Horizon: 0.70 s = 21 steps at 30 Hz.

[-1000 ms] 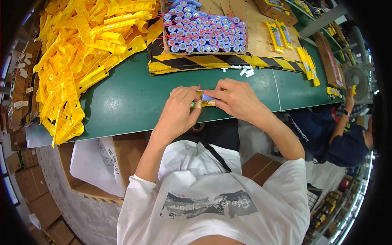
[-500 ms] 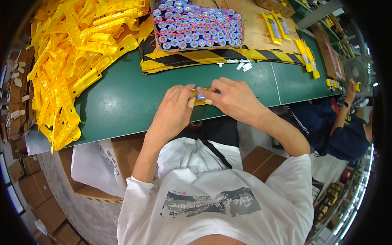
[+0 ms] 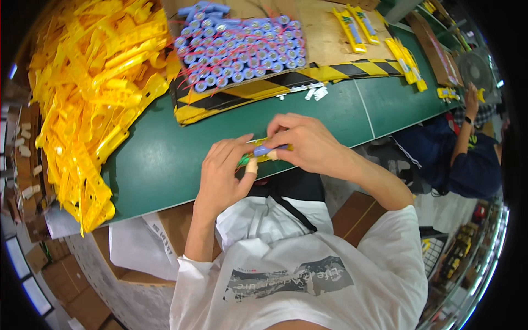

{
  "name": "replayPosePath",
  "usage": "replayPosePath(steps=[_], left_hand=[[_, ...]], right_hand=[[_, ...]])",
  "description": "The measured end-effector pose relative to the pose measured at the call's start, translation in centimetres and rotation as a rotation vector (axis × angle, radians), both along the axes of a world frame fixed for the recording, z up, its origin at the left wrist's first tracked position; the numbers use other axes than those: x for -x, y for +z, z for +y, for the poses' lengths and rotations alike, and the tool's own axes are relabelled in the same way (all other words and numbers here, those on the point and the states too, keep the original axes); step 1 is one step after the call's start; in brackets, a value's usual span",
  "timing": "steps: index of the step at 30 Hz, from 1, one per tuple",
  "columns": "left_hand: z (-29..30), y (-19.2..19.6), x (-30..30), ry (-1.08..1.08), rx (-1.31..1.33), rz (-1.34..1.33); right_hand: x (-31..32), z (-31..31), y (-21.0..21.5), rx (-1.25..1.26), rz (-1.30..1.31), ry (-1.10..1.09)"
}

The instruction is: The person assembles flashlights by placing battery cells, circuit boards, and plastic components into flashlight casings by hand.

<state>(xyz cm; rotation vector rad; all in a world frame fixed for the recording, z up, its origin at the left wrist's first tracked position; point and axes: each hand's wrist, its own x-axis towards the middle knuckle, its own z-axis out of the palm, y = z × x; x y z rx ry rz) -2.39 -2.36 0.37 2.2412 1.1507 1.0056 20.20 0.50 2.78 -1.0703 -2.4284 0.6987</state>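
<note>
Over the near edge of the green table (image 3: pixel 159 159), both my hands meet on a small yellow plastic holder (image 3: pixel 269 154). My left hand (image 3: pixel 223 173) grips its left end, where a green bit shows. My right hand (image 3: pixel 305 146) holds a blue cylindrical cell (image 3: pixel 263 149) against the holder with its fingertips. Most of the holder is hidden by my fingers.
A big heap of yellow plastic holders (image 3: pixel 93 93) covers the table's left side. A batch of blue cells (image 3: pixel 242 49) lies on cardboard with a black-and-yellow striped edge (image 3: pixel 258 88). Finished yellow pieces (image 3: pixel 357 25) lie at the back right. Another person (image 3: pixel 467 154) sits at right.
My hands and the holder have stayed together at the table's edge; the view has shifted slightly, and my right fingers have pressed the blue cell closer onto the holder.
</note>
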Motion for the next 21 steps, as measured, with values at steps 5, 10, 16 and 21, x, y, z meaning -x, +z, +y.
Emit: replayPosePath(steps=[5, 10, 16, 21], left_hand=[[0.3, -0.6, -0.4, 0.044, 0.012, 0.044], [0.1, -0.3, -0.4, 0.053, 0.068, 0.062], [0.8, 0.4, 1.1, 0.137, 0.065, 0.102], [1.1, -0.2, 1.0, 0.130, 0.073, 0.082]], right_hand=[[-1.6, 0.5, 0.4, 0.250, 0.145, -0.013], [-9.1, 1.7, -2.8, -0.127, 0.257, -0.588], [-9.6, -1.2, -3.7, -0.445, -0.080, -0.416], [-9.5, -2.4, -3.6, -0.375, -0.097, -0.406]])
